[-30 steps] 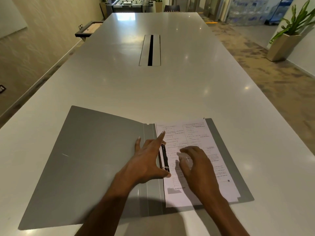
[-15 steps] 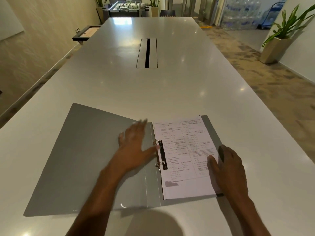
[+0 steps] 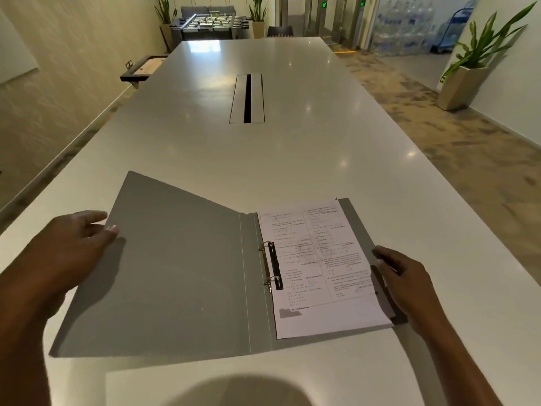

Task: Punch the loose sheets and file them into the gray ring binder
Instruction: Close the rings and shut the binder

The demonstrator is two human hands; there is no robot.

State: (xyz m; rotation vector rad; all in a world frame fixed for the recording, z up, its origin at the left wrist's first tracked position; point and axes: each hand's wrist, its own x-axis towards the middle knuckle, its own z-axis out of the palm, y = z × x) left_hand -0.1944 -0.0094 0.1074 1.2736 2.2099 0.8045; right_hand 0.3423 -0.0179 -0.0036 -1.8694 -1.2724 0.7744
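The gray ring binder [image 3: 175, 276] lies open on the white table [image 3: 292, 159]. Printed sheets [image 3: 319, 268] sit on its right half, threaded on the two metal rings [image 3: 270, 265] beside a black bar. My left hand [image 3: 67, 253] grips the outer left edge of the front cover, thumb on top. My right hand [image 3: 407, 282] rests on the right edge of the back cover, fingers curled over the edge next to the sheets. No punch is in view.
A cable slot [image 3: 247, 98] is set into the middle of the table. A potted plant [image 3: 468, 71] stands on the floor at the right. A foosball table [image 3: 213, 24] stands beyond the far end.
My left hand moved from the rings out to the left edge of the cover. My right hand slid off the sheets to the binder's right edge.
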